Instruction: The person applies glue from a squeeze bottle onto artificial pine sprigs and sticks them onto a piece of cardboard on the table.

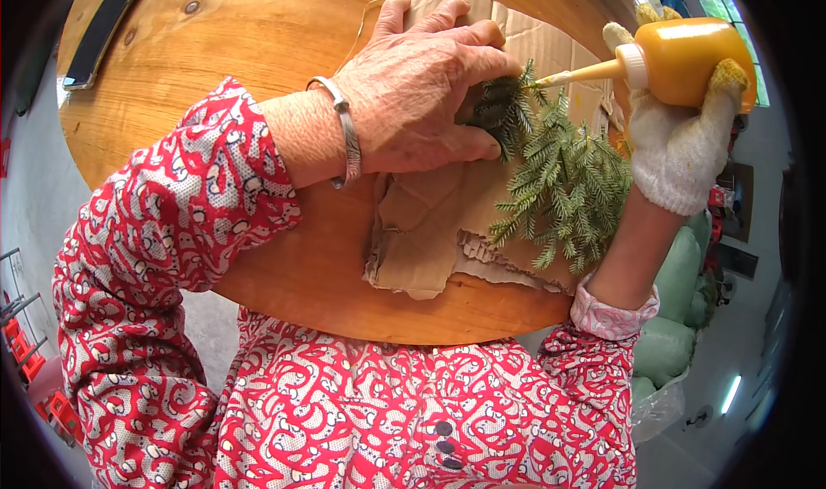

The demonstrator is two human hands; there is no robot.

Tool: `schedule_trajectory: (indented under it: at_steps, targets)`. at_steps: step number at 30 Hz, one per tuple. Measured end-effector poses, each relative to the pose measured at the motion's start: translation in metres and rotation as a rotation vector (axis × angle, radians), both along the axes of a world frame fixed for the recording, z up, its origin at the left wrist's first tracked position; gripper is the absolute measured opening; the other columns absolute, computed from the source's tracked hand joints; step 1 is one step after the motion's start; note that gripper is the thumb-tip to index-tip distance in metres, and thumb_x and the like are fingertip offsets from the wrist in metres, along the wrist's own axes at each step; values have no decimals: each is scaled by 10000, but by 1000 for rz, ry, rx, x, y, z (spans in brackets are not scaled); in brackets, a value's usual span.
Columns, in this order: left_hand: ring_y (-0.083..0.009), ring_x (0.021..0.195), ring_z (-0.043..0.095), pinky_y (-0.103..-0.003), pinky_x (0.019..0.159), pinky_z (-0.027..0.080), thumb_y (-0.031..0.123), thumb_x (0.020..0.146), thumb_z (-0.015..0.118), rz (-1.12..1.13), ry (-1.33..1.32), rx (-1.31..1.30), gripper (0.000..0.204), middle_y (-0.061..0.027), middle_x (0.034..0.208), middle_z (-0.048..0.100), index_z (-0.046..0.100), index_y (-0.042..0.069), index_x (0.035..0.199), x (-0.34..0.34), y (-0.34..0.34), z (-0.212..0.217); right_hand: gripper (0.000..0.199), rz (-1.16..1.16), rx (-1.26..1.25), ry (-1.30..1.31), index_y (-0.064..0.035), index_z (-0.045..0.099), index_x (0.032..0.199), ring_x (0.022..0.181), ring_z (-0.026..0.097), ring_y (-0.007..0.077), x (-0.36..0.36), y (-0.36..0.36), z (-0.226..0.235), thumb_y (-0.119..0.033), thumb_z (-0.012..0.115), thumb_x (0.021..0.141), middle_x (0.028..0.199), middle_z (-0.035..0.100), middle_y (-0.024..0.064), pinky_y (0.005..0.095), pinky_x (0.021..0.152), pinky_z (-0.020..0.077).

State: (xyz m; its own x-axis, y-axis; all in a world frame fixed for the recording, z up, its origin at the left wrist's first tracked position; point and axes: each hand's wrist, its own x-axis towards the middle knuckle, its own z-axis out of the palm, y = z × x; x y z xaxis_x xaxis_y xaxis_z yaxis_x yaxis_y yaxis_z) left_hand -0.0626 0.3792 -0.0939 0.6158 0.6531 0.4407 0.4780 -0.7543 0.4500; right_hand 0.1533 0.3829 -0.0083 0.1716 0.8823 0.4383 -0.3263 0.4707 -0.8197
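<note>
Right hand (675,153) wrapped round bottle (693,59), long axis leftward, nozzle (594,72) at sprig (568,179) top; left hand (422,102) nearer, half-open, hold unclear.

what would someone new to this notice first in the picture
Probably the yellow-orange bottle at upper right, gripped in the white-gloved right hand, its nozzle pointing left toward the green sprig. The sprig itself stands out right of centre, over torn brown cardboard. Next comes the red-and-white patterned sleeve at left, leading to the bare left hand.
</note>
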Motion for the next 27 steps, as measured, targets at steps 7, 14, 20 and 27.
schedule_trajectory:
  at_steps: [7, 14, 20, 27]
  targets:
    - [-280, 1099, 420, -530, 904, 280, 313, 644, 720, 4, -102, 127, 453, -35, 1126, 524, 617, 152, 1054, 4, 3, -8, 472, 111, 29, 12, -71, 475, 1203, 1074, 519, 405, 15, 5, -2, -224, 694, 813, 1163, 499, 179, 670, 879, 451]
    - [-281, 1110, 417, -531, 913, 271, 309, 638, 726, -10, -71, 92, 473, -37, 1140, 522, 613, 145, 1068, 4, 1, -1, 461, 71, -8, 52, -64, 479, 1181, 1042, 539, 406, 17, 6, -3, -207, 703, 804, 1160, 501, 179, 672, 880, 450]
    - [-282, 1228, 369, -476, 975, 218, 235, 600, 754, -25, -6, -1, 601, -26, 1259, 497, 572, 150, 1166, 2, 0, 6, 497, 33, -45, 94, -64, 455, 1200, 1069, 532, 412, 23, 7, -2, -211, 709, 799, 1173, 497, 180, 667, 890, 447]
    - [-294, 1238, 362, -481, 984, 212, 234, 606, 753, -19, -23, 3, 601, -32, 1260, 495, 570, 147, 1171, 1, -1, 4, 554, -104, -78, 102, -70, 413, 1233, 1101, 510, 441, 28, 9, -1, -222, 716, 795, 1188, 487, 190, 668, 900, 440]
